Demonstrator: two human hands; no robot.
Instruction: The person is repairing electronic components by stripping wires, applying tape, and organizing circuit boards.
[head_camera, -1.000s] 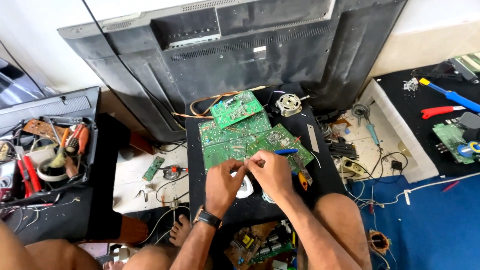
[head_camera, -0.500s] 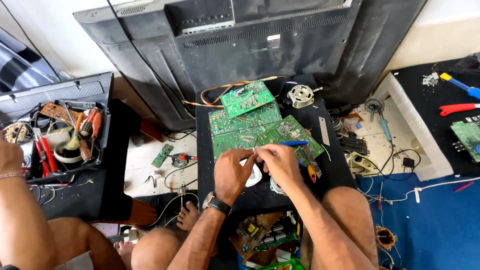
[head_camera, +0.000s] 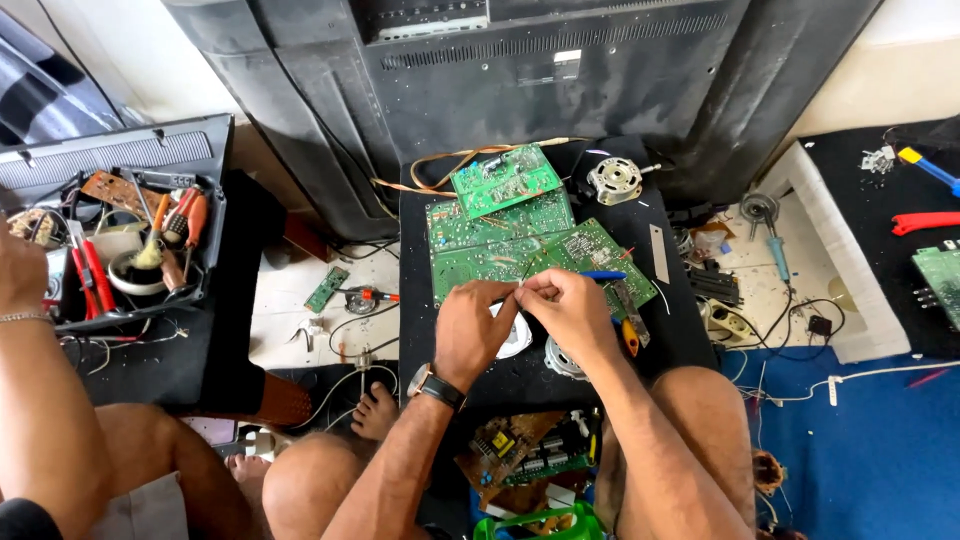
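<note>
My left hand (head_camera: 472, 328) and my right hand (head_camera: 562, 308) meet over a black work board (head_camera: 415, 330), fingertips pinched together on a thin wire (head_camera: 520, 275) whose shape I can barely make out. Just beyond the fingers lie three green circuit boards (head_camera: 500, 235), the top one (head_camera: 505, 180) tilted. A blue-handled tool (head_camera: 603, 275) rests on the right board. A white round object (head_camera: 517, 338) sits partly hidden under my left hand. A wristwatch (head_camera: 436, 386) is on my left wrist.
A large black television back (head_camera: 520, 70) leans behind the boards. A small motor (head_camera: 614, 180) lies at the far right of the board. An open tray of screwdrivers and pliers (head_camera: 130, 250) stands at left, by another person's arm (head_camera: 40, 400). More boards (head_camera: 520, 450) lie between my knees.
The camera view has shifted downward and slightly left. Both hands stay pinched together at the same spot over the boards; another person's arm has come into view at the left.
</note>
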